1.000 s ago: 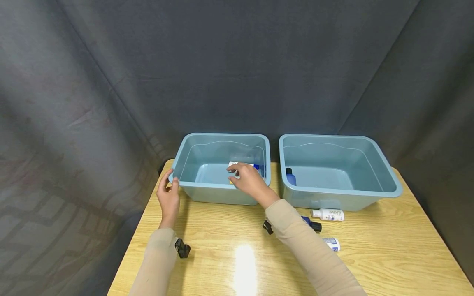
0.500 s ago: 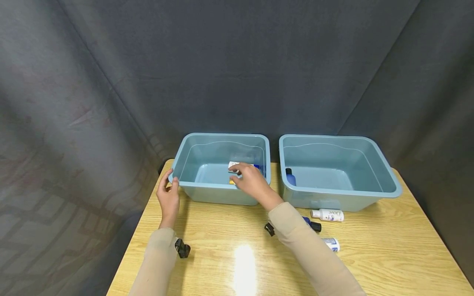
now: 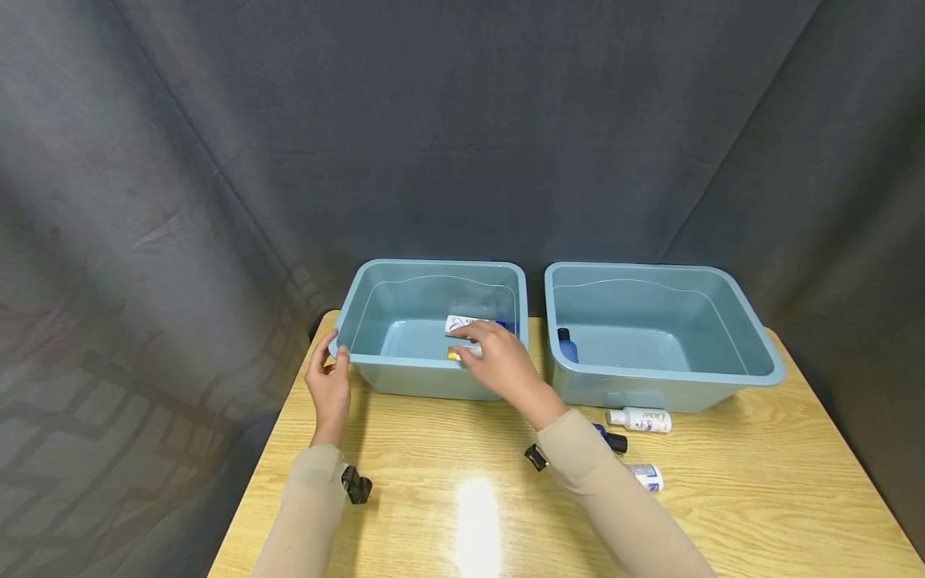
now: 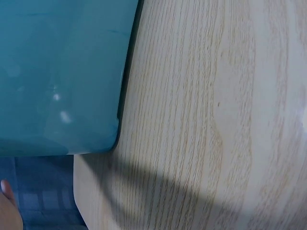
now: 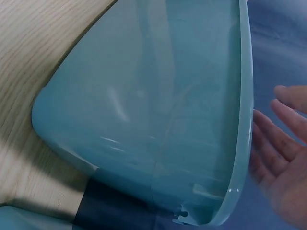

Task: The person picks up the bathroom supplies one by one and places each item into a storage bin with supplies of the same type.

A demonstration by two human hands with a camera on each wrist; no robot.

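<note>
My left hand (image 3: 330,389) is at the front left corner of the left light-blue bin (image 3: 405,363), its thumb and fingers on either side of the rim. Over the front right of this bin hovers my right hand (image 3: 500,361), fingers loosely bent and thumb apart, with nothing between them. Below it lie a white bottle with a blue end (image 3: 462,323) and a small yellow-capped white item (image 3: 454,353), both partly covered by the hand. In the right wrist view, the right hand (image 5: 285,163) shows beside the bin's rim, palm empty. The left wrist view catches only a fingertip (image 4: 7,191).
A second light-blue bin (image 3: 665,375) stands to the right, holding a blue bottle with a black cap (image 3: 567,347). In front lie a white Dove bottle (image 3: 643,419), a dark-blue bottle (image 3: 613,440) and a white bottle with a blue label (image 3: 648,477), near the right sleeve.
My right hand has drawn a little to the right over the left bin, uncovering more of the white bottle and the yellow-capped item. The left hand stays put.
</note>
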